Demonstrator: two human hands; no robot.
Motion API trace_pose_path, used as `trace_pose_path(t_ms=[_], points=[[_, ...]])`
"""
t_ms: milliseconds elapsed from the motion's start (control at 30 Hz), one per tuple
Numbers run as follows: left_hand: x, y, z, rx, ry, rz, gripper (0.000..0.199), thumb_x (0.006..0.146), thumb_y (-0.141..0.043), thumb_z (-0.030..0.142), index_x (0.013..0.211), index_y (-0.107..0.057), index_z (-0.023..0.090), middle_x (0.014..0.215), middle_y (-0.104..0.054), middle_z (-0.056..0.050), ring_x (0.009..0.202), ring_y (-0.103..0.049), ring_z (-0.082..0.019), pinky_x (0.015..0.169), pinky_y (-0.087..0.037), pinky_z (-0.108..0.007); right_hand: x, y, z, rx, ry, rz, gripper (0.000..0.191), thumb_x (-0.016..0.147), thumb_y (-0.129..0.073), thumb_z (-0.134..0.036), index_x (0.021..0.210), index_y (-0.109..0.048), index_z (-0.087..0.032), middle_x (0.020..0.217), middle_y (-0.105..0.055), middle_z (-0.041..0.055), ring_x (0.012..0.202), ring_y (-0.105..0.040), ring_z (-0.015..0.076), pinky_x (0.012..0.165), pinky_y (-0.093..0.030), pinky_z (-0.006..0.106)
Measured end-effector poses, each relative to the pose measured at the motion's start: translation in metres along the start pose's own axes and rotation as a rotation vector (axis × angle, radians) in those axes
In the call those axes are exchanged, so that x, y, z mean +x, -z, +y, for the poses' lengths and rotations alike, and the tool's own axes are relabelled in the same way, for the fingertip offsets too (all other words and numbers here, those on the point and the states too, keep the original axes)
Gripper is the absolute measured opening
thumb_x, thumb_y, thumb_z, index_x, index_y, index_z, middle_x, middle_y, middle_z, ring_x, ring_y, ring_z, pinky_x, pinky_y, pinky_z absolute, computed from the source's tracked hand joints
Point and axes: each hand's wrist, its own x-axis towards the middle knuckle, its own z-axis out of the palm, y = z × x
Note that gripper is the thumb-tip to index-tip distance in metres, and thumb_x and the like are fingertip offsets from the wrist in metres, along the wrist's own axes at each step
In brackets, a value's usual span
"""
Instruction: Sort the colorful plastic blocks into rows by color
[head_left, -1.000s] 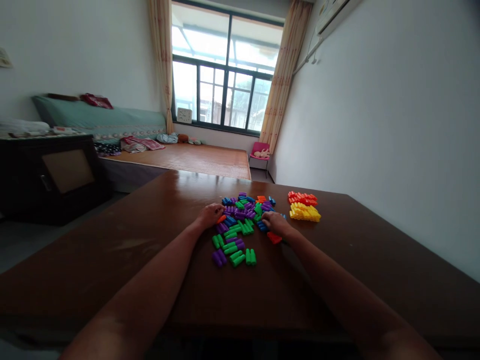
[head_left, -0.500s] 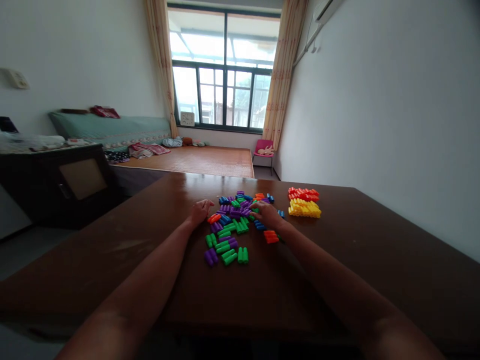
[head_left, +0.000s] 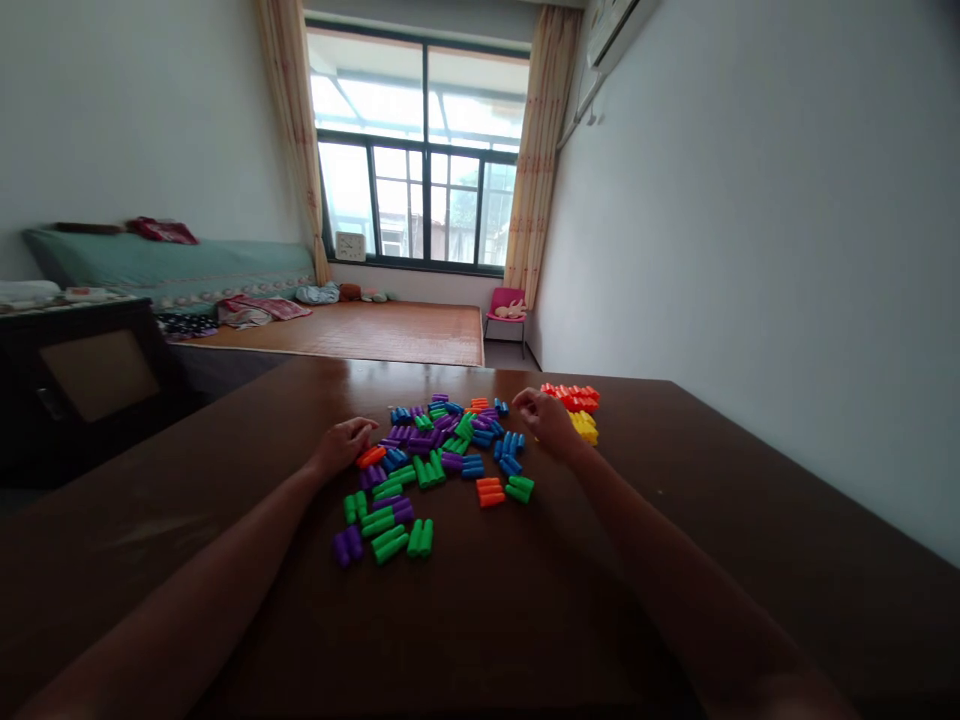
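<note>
Purple, green, blue and orange plastic pieces lie in a loose heap on the brown table (head_left: 570,620). My left hand (head_left: 345,445) rests at the heap's left edge, fingers curled, beside an orange piece (head_left: 371,457); what it holds, if anything, is hidden. My right hand (head_left: 541,415) is at the right of the heap with its fingers pinched together, and anything between them is too small to make out. Just behind it and to its right are a row of red pieces (head_left: 574,397) and a yellow group (head_left: 585,428), partly covered by the hand.
Beyond the table is a bed (head_left: 375,330) with clothes on it. A dark cabinet (head_left: 97,360) stands at the left, and a pink chair (head_left: 507,306) holds a soft toy below the window.
My right hand has moved from the heap towards the red and yellow pieces, uncovering blue and green ones. The view has turned slightly to the right. My left hand stays by the heap.
</note>
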Motion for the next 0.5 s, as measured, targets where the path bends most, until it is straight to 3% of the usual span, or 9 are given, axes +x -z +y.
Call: trace_pose_path(t_ms=[67, 200, 333, 500], points=[[0.0, -0.001, 0.002, 0.011, 0.019, -0.007, 0.049, 0.08, -0.04, 0.053, 0.101, -0.067, 0.017, 0.064, -0.066, -0.001, 0.059, -0.061, -0.018, 0.058, -0.045, -0.027, -0.013, 0.003, 0.014, 0.056, -0.013, 0.018, 0.017, 0.079, -0.051, -0.021, 0.089, -0.066, -0.02, 0.08, -0.068, 0.0021, 0.07, -0.061, 0.015, 0.067, -0.048, 0.027], [-0.003, 0.0, 0.008, 0.046, 0.026, -0.006, 0.049, 0.082, -0.038, 0.052, 0.1, -0.067, 0.016, 0.068, -0.067, -0.002, 0.062, -0.061, -0.017, 0.06, -0.045, -0.027, -0.04, -0.021, 0.018, 0.093, 0.033, -0.074, 0.02, 0.084, -0.051, -0.025, 0.097, -0.066, -0.02, 0.092, -0.068, 0.0045, 0.075, -0.061, 0.0157, 0.073, -0.049, 0.03], [-0.007, 0.002, 0.015, 0.129, 0.01, -0.001, 0.047, 0.082, -0.039, 0.049, 0.1, -0.069, 0.017, 0.074, -0.069, -0.003, 0.067, -0.062, -0.018, 0.062, -0.045, -0.026, -0.055, -0.041, -0.001, -0.005, 0.163, -0.156, 0.023, 0.087, -0.052, -0.023, 0.105, -0.066, -0.02, 0.103, -0.067, 0.0077, 0.095, -0.058, 0.0205, 0.088, -0.045, 0.035], [-0.009, 0.004, 0.019, 0.185, 0.005, -0.011, 0.043, 0.081, -0.042, 0.044, 0.1, -0.071, 0.018, 0.081, -0.071, -0.005, 0.072, -0.063, -0.019, 0.063, -0.043, -0.026, -0.047, -0.06, -0.035, -0.099, 0.275, -0.254, 0.032, 0.09, -0.053, -0.031, 0.121, -0.059, -0.025, 0.119, -0.064, 0.0082, 0.112, -0.051, 0.0245, 0.094, -0.041, 0.039]])
